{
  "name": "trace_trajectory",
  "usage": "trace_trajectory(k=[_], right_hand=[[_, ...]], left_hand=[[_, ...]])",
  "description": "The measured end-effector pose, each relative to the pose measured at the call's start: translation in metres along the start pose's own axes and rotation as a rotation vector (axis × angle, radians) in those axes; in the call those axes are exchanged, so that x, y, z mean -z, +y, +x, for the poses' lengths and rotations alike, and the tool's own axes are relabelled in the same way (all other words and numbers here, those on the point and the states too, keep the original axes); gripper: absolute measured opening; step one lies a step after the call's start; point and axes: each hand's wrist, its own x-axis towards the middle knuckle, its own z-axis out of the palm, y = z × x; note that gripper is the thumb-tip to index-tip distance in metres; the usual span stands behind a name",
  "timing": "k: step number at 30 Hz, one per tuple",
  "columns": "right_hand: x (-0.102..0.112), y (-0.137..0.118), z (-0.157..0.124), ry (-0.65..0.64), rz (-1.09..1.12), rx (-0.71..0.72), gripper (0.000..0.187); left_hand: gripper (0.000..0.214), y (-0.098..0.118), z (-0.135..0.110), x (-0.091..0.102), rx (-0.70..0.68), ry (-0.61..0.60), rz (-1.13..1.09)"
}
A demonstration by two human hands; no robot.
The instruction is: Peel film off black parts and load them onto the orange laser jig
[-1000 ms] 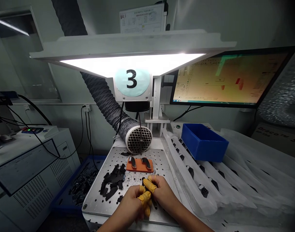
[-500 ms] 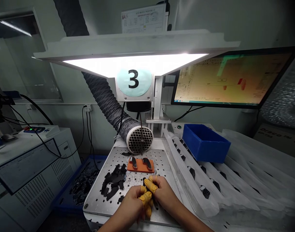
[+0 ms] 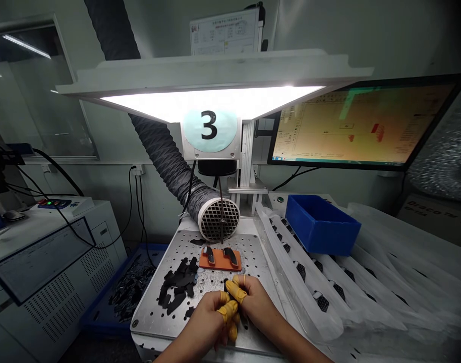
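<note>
Camera: my head has turned slightly since the earlier frames, so the whole scene sits further right in the head view.
Overhead light panel (image 3: 211, 103): displaced right, its upper edge sloping slightly less.
Wall chart (image 3: 226, 33): lower in the frame and further right.
Disc marked "3" (image 3: 209, 125): displaced right.
Blue plastic bin (image 3: 322, 224): displaced right and slightly down.
Orange fixture (image 3: 220, 258): displaced slightly right; the smallest apparent shift.
</note>
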Motion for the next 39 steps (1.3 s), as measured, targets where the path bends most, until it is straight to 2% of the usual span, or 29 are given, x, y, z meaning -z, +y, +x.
trace_trajectory(k=[23, 39], right_hand=[[-0.0010, 0.0007, 0.0006, 0.006, -0.016, -0.004, 0.035], [-0.0010, 0.0023, 0.0010, 0.010, -0.023, -0.009, 0.037]], left_hand=[[0.052, -0.0036, 0.0029, 0.0006, 0.009, 0.004, 0.002], [0.045, -0.0015, 0.0009, 0.0014, 0.016, -0.018, -0.024]])
